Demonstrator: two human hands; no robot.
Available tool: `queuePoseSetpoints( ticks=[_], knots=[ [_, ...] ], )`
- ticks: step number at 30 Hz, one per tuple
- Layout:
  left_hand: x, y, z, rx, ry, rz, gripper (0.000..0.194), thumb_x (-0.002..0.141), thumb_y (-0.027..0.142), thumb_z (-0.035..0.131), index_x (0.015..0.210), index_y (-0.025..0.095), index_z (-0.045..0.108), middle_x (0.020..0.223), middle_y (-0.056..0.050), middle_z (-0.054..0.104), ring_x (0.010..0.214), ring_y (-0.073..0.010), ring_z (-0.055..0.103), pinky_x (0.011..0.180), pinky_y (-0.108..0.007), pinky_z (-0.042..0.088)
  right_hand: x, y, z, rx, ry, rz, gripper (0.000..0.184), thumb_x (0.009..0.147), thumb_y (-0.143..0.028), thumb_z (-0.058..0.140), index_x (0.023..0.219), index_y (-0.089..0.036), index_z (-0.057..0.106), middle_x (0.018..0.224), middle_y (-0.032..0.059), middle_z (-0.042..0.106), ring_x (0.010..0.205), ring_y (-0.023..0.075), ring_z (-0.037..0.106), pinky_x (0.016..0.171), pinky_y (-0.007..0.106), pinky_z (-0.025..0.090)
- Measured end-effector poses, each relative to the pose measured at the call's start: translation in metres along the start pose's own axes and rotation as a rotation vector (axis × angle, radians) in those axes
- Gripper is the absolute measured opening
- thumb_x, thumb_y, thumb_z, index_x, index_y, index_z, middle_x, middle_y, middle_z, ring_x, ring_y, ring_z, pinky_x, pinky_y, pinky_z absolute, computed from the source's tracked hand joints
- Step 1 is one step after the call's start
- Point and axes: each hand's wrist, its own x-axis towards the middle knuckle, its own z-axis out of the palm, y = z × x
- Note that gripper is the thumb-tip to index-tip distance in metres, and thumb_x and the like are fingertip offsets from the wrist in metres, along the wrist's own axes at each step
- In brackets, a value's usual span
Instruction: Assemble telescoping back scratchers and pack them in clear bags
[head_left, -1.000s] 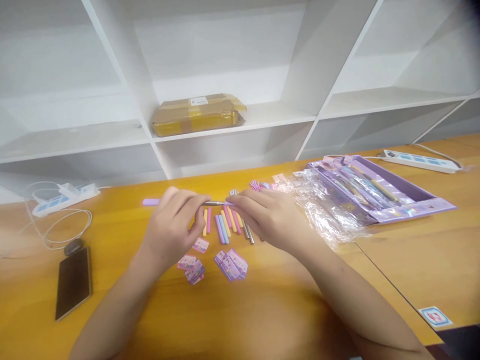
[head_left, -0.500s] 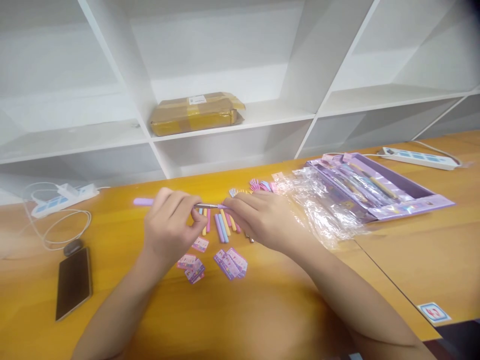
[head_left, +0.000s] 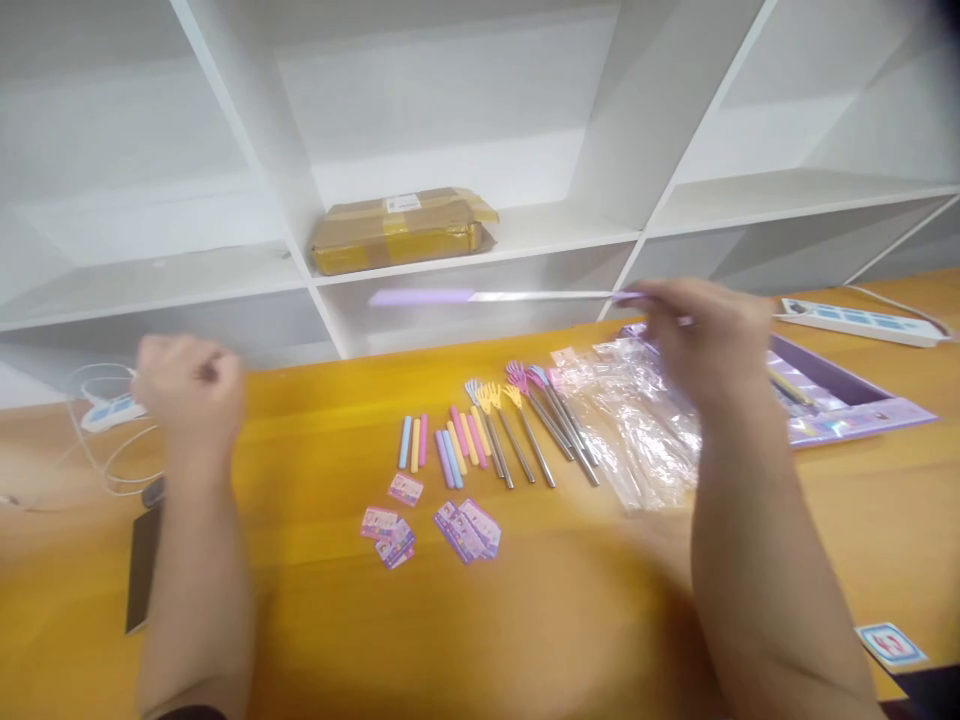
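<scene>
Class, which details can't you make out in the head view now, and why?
Head view:
Purple stick, gripped end: covered by right hand.
Dark flat device: partly behind left forearm.
Purple box: partly behind right hand.
Cards: print too small.
Left hand: fingers blurred.

The left hand (head_left: 187,385) is curled up like a loose fist, a bit blurry. Well apart from it, the right hand (head_left: 709,335) pinches, its fingers (head_left: 654,294) pointing toward the left one. Each arm, left (head_left: 199,580) and right (head_left: 765,560), reaches forward behind its hand.
</scene>
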Motion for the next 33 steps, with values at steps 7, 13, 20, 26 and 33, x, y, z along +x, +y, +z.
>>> queuePoseSetpoints(
  ticks=[7,13,20,26,33],
  knots=[
    [0.011,0.012,-0.042,-0.134,-0.080,-0.144,0.032,0.096,0.012,0.049,0.120,0.020,0.069,0.105,-0.003,0.062,0.103,-0.0235,0.069,0.077,-0.046,0.048,-0.001,0.040,-0.039,0.026,0.137,0.089,0.019,0.100,-0.026,0.064,0.095,-0.023,0.082,0.059,-0.0027,0.064,0.053,0.0108,0.058,0.060,0.024,0.046],
    [-0.005,0.106,-0.034,-0.419,-0.326,-0.012,0.071,0.095,0.028,0.067,0.161,0.033,0.040,0.159,-0.012,0.047,0.086,-0.0142,0.073,0.066,-0.029,0.065,0.007,-0.011,-0.028,0.072,0.049,-0.053,0.019,0.105,-0.029,0.061,0.101,-0.025,0.079,0.076,-0.0012,0.076,0.062,0.0107,0.065,0.065,0.024,0.048],
    [-0.023,0.117,-0.021,-0.462,-0.355,0.153,0.041,0.099,0.013,0.055,0.138,0.026,0.060,0.127,-0.007,0.066,0.079,-0.0129,0.068,0.075,-0.029,0.061,0.003,-0.058,-0.010,0.124,-0.129,-0.180,0.020,0.108,-0.024,0.054,0.112,-0.026,0.073,0.094,0.0019,0.081,0.079,0.0151,0.073,0.071,0.027,0.050],
    [-0.026,0.105,-0.011,-0.244,-0.268,0.180,0.027,0.092,0.005,0.048,0.104,0.022,0.064,0.086,-0.002,0.062,0.071,-0.0165,0.059,0.066,-0.029,0.045,0.002,-0.078,-0.002,0.154,-0.155,-0.235,0.019,0.110,-0.024,0.053,0.110,-0.024,0.072,0.093,0.0009,0.081,0.078,0.0137,0.073,0.070,0.026,0.049],
    [-0.021,0.100,-0.007,-0.154,-0.244,0.116,0.017,0.084,0.007,0.050,0.085,0.023,0.057,0.079,-0.001,0.059,0.068,-0.0166,0.054,0.061,-0.029,0.036,0.000,-0.082,0.010,0.136,-0.169,-0.264,0.018,0.109,-0.022,0.054,0.111,-0.024,0.073,0.088,-0.0003,0.080,0.071,0.0132,0.070,0.065,0.026,0.046]
  ],
)
